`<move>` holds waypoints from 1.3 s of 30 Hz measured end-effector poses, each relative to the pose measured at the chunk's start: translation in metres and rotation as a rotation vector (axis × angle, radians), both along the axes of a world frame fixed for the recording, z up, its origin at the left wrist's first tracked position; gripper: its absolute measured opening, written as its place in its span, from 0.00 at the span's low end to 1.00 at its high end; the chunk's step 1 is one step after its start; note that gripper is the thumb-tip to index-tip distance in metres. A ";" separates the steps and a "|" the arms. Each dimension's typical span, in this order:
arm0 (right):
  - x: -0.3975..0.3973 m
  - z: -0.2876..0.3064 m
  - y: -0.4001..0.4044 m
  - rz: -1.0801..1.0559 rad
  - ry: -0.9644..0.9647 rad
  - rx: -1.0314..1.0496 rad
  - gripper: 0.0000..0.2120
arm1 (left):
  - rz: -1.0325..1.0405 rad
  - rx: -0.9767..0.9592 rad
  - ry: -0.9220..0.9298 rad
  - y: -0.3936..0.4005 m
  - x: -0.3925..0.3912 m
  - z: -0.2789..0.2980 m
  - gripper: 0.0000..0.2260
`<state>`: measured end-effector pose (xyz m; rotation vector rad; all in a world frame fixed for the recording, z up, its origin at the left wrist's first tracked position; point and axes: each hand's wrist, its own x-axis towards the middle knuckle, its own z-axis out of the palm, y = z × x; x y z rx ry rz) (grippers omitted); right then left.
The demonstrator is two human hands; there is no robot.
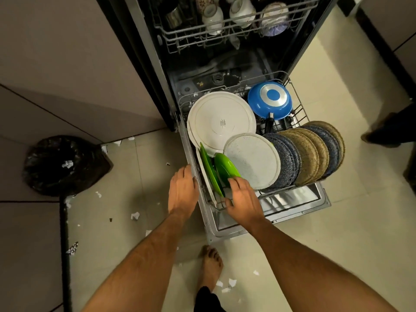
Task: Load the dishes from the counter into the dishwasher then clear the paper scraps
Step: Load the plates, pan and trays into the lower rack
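Right hand (242, 198) grips the near edge of a green plate (226, 168), probably seating it upright in the lower rack (299, 109). Left hand (182, 188) rests flat-fingered on the rack's left rim, likely steadying it. Paper scraps (135, 215) litter the floor left of the dishwasher.

— What holds the dishes?
— The lower rack (299, 109), pulled out over the open door (292, 199). Standing in it: white plates (221, 122), green plates (225, 167), a speckled row (310, 152), and a blue pan (270, 100) upside down at the back.
— And the floor (337, 244)?
— Pale tile. Paper scraps (135, 215) lie scattered on it, mostly left of the door, and a black bin (65, 165) stands by the cabinet.
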<state>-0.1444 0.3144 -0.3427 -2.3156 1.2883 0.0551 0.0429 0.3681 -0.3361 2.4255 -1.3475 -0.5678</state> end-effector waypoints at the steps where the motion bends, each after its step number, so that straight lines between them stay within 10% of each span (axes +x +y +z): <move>1: -0.004 -0.002 0.000 0.026 0.012 -0.018 0.30 | 0.002 0.000 -0.010 0.005 -0.003 -0.002 0.21; 20: -0.181 -0.021 -0.022 0.159 0.211 -0.126 0.26 | 0.067 -0.169 -0.187 0.078 -0.183 -0.027 0.20; 39: -0.229 -0.084 -0.118 0.070 -0.138 -0.053 0.11 | 0.074 0.033 -0.101 -0.066 -0.278 -0.083 0.16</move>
